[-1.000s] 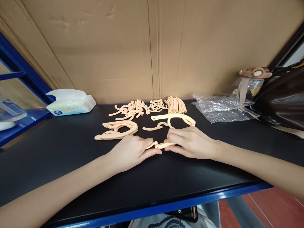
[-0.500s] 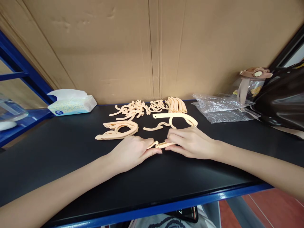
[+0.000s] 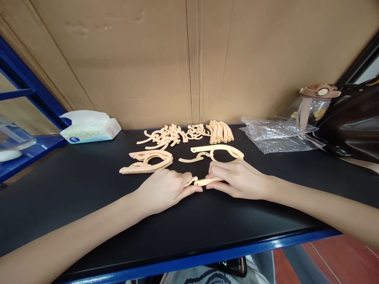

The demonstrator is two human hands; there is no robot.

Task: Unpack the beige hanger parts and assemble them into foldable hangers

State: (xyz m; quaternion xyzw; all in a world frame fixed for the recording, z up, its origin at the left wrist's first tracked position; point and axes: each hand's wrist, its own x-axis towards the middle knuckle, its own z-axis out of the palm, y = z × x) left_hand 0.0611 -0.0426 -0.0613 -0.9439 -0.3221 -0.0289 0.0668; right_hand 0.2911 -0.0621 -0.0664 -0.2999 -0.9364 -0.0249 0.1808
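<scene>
Both my hands rest on a black tabletop (image 3: 74, 189) and pinch a peach plastic hanger part (image 3: 201, 181) between them. My left hand (image 3: 166, 187) grips its left end with fingers closed. My right hand (image 3: 237, 177) holds its right end, and a curved arm of the part (image 3: 219, 149) arcs behind that hand. A stack of assembled peach hangers (image 3: 146, 162) lies just beyond my left hand. A loose hook piece (image 3: 192, 158) lies between the stack and the curved arm.
Further back lie a pile of loose peach pieces (image 3: 168, 136) and a row of curved bars (image 3: 220, 131). A tissue pack (image 3: 90, 128) sits far left. Clear plastic bags (image 3: 272, 134), a bottle (image 3: 314, 104) and a dark bag (image 3: 352, 122) stand at right. Cardboard (image 3: 189, 59) backs the table.
Almost nothing has changed. Both hands keep their hold on the part, and the curved arm behind my right hand has shifted slightly.
</scene>
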